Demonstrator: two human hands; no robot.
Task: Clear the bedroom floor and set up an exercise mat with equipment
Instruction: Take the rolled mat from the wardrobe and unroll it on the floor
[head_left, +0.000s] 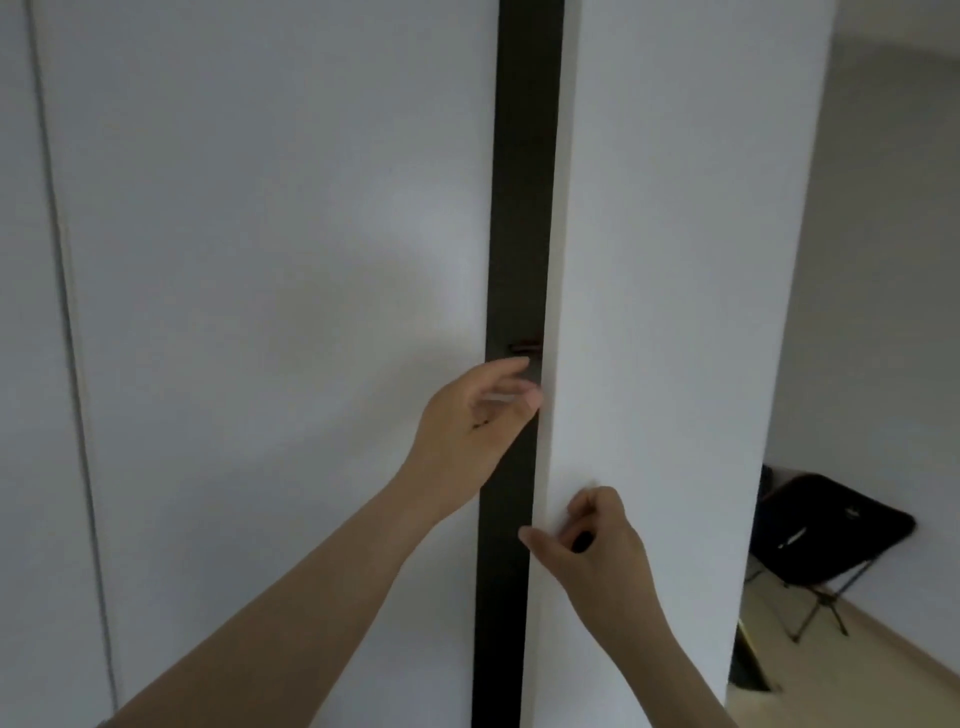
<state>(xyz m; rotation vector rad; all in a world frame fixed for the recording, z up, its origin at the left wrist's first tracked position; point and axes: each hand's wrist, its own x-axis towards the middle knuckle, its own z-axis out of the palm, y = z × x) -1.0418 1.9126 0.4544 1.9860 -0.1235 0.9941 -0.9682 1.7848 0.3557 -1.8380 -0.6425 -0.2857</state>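
Wardrobe fills the view: left door shut flat, right door swung ajar, with a dark gap between them whose contents can't be made out. Left hand reaches to the gap at mid height, fingers mostly straight and loose, tips at the right door's free edge, holding nothing. Right hand is lower on the same edge, pinching it: thumb hooked round the edge into the gap, fingers curled against the door face. Past the door's far edge, a black folding chair stands on the pale floor by the wall.
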